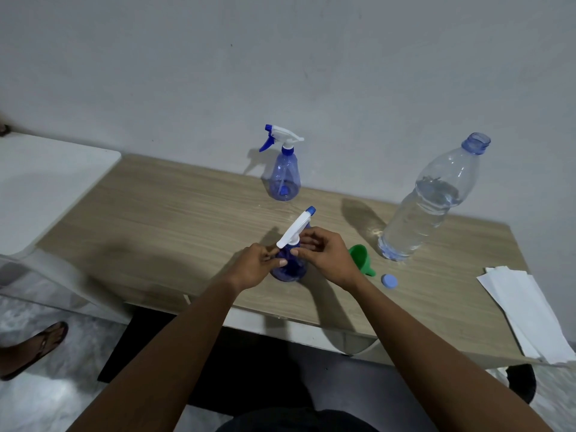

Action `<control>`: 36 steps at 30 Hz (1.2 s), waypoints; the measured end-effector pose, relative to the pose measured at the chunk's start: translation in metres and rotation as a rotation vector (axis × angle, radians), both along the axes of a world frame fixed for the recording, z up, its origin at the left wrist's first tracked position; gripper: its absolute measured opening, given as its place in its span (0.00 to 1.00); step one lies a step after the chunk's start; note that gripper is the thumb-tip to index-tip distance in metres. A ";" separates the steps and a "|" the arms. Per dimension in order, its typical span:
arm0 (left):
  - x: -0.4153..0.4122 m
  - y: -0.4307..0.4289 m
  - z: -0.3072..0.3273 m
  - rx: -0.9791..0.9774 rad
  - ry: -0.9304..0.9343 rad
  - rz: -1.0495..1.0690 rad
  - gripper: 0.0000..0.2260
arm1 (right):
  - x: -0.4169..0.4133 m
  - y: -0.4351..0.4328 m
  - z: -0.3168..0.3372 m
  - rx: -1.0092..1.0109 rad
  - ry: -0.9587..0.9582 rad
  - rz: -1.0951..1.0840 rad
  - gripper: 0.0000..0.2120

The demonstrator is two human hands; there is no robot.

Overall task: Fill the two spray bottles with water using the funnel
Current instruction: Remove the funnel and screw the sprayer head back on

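A blue spray bottle (290,271) stands near the front of the wooden table (162,213), its white trigger head (294,230) on top. My left hand (257,266) grips the bottle's body. My right hand (324,255) pinches the collar under the trigger head. A second blue spray bottle (285,173) with its trigger head on stands by the wall. The green funnel (361,258) lies on the table right of my right hand. A large clear water bottle (427,207), open and partly full, stands to the right, with its blue cap (389,281) lying in front of it.
Folded white paper sheets (526,310) lie at the table's right front corner. A white surface (46,182) adjoins the table on the left. A person's sandalled foot (34,347) is on the floor at the lower left. A grey wall stands right behind the table.
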State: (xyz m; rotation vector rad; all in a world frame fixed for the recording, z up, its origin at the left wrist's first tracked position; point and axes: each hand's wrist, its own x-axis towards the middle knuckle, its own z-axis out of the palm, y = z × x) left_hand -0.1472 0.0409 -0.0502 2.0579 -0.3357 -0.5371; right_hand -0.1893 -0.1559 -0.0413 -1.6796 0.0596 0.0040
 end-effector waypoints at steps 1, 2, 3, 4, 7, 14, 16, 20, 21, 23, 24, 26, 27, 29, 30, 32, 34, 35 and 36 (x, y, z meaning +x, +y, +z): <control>0.000 0.000 -0.001 -0.003 0.003 0.003 0.12 | 0.000 0.000 0.000 -0.006 -0.008 0.005 0.18; 0.000 -0.001 0.000 -0.012 0.002 0.004 0.10 | 0.001 0.001 0.001 -0.024 -0.019 0.009 0.17; 0.000 -0.001 0.000 -0.026 0.007 0.001 0.07 | 0.001 0.003 0.001 -0.053 -0.032 0.013 0.15; 0.000 -0.001 -0.001 -0.038 0.013 -0.003 0.06 | 0.000 0.004 0.001 -0.089 -0.043 0.014 0.13; -0.003 0.000 0.000 -0.053 0.006 -0.022 0.12 | 0.000 0.008 -0.001 -0.107 -0.041 -0.024 0.12; -0.005 -0.005 0.002 0.007 -0.042 0.036 0.02 | 0.000 0.026 -0.005 -0.192 -0.038 -0.171 0.21; -0.005 -0.005 0.004 -0.005 -0.038 0.025 0.03 | 0.000 0.019 -0.006 -0.141 -0.033 -0.129 0.22; -0.004 -0.003 0.004 -0.045 -0.004 0.016 0.09 | -0.004 0.003 0.000 0.035 -0.003 -0.002 0.19; -0.005 -0.003 0.004 -0.057 -0.002 0.020 0.10 | -0.004 0.001 0.002 0.037 -0.005 0.016 0.17; -0.005 -0.002 0.004 -0.073 0.003 0.023 0.10 | -0.003 0.002 0.004 -0.026 -0.020 0.033 0.15; -0.005 -0.002 0.003 -0.070 0.003 0.022 0.10 | -0.001 0.002 0.004 -0.075 -0.031 0.043 0.13; -0.005 -0.002 0.002 -0.062 0.002 0.023 0.12 | 0.000 0.005 0.005 -0.154 -0.043 0.070 0.11; -0.004 -0.002 0.001 -0.065 0.006 0.027 0.12 | 0.001 0.006 0.004 -0.167 -0.036 0.068 0.10; -0.004 -0.002 -0.001 -0.068 0.004 0.027 0.12 | 0.002 0.007 0.006 -0.149 -0.012 0.037 0.08; -0.003 -0.002 -0.001 -0.068 -0.001 0.024 0.12 | 0.003 0.008 0.007 -0.137 -0.010 0.014 0.09; -0.003 -0.001 -0.002 -0.072 -0.004 0.025 0.11 | 0.004 0.011 0.007 -0.139 -0.014 -0.022 0.11; -0.003 -0.001 -0.003 -0.065 -0.002 0.033 0.11 | 0.004 0.013 0.007 -0.148 -0.016 -0.048 0.11; -0.003 -0.001 -0.004 -0.060 -0.001 0.034 0.11 | 0.005 0.013 0.006 -0.155 -0.014 -0.059 0.11; -0.003 -0.001 -0.003 -0.057 -0.003 0.031 0.11 | 0.005 0.013 0.006 -0.163 -0.006 -0.067 0.11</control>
